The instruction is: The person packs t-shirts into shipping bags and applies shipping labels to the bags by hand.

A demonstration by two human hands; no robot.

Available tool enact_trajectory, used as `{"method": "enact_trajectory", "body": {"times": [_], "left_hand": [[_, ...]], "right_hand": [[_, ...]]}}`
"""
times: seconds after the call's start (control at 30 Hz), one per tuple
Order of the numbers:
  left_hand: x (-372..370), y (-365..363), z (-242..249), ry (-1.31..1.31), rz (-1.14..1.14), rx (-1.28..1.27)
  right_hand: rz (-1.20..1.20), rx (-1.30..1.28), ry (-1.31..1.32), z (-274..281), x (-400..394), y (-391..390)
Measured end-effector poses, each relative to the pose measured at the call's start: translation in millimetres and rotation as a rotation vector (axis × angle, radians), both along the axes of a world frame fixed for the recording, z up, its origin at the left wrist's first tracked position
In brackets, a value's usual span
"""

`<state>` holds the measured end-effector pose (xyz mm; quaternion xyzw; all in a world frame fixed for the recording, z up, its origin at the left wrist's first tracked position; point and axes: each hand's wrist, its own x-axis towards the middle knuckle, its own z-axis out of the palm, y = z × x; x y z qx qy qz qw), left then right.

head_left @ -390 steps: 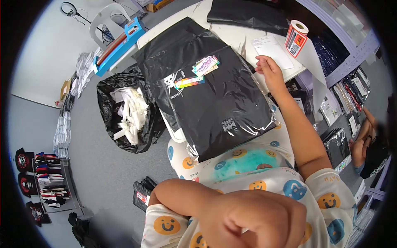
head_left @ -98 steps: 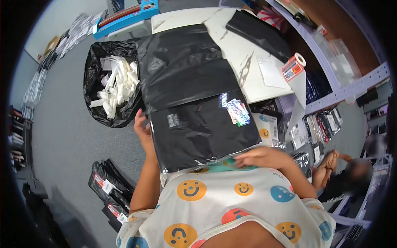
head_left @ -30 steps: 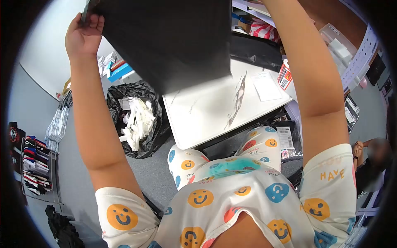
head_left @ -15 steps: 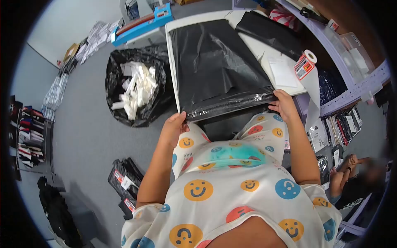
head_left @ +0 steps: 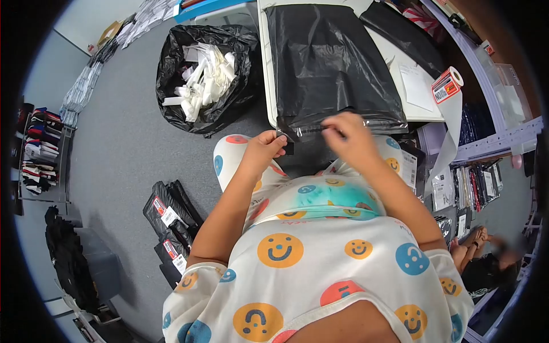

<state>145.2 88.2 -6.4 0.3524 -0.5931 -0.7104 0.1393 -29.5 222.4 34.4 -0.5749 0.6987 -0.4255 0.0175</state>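
Observation:
A large black plastic bag (head_left: 331, 63) lies on the white table (head_left: 266, 68), its near edge hanging toward my lap. My left hand (head_left: 264, 151) pinches the near left corner of this bag. Over the near edge, right of the left hand, is my right hand (head_left: 349, 137), blurred by motion, with its fingers curled; what they hold, if anything, cannot be made out. Another black bag (head_left: 403, 37) lies flat at the table's back right. A roll of red and white labels (head_left: 447, 86) stands by white paper (head_left: 416, 87) at the right edge.
A black bin bag (head_left: 171, 94) with white scraps stands on the floor left of the table. Labelled black packages (head_left: 171, 217) lie on the floor at the left. Packed goods (head_left: 472, 186) and a purple shelf frame (head_left: 492, 143) are at the right, near another person (head_left: 486, 268).
My right hand has left the near right corner and moved left along the near edge. My left hand still pinches the left corner. The view has shifted, with the table now higher and further right.

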Motion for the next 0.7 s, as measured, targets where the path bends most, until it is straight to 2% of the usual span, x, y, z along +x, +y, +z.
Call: {"method": "enact_trajectory", "body": {"times": [0.03, 0.1, 0.2, 0.27, 0.37, 0.47, 0.53, 0.57, 0.6, 0.63, 0.67, 0.7], "left_hand": [[0, 1, 0, 0.005, -0.001, -0.004], [-1, 1, 2, 0.030, 0.007, -0.024], [0, -1, 4, 0.067, 0.005, -0.116], [3, -7, -1, 0.056, -0.038, -0.237], [5, -7, 3, -0.035, -0.045, -0.252], [6, -4, 7, -0.011, 0.024, -0.023], [7, -6, 2, 0.015, 0.027, 0.084], [8, -7, 0, 0.028, 0.025, 0.139], [7, -7, -3, 0.023, 0.034, 0.182], [6, -6, -7, 0.020, 0.040, 0.222], [5, -6, -9, 0.018, 0.043, 0.261], [5, -6, -8, -0.001, 0.040, 0.269]], "right_hand": [[0.092, 0.017, 0.054, 0, 13, -13], [0.120, 0.075, 0.068, -1, 37, -33], [0.114, 0.212, 0.031, -2, 50, -52], [0.083, 0.190, 0.001, -7, 52, -58], [0.062, 0.263, -0.052, -5, 49, -63], [-0.053, 0.212, -0.184, -9, 27, -58], [-0.198, 0.105, -0.299, -15, -16, -35], [-0.270, 0.105, -0.481, -14, -41, -15], [-0.473, 0.167, -0.682, 5, -55, 10], [-0.573, 0.073, -0.770, -2, -82, 42], [-0.591, -0.083, -1.010, -17, -113, 84], [-0.662, -0.175, -1.016, -24, -135, 125]]}}
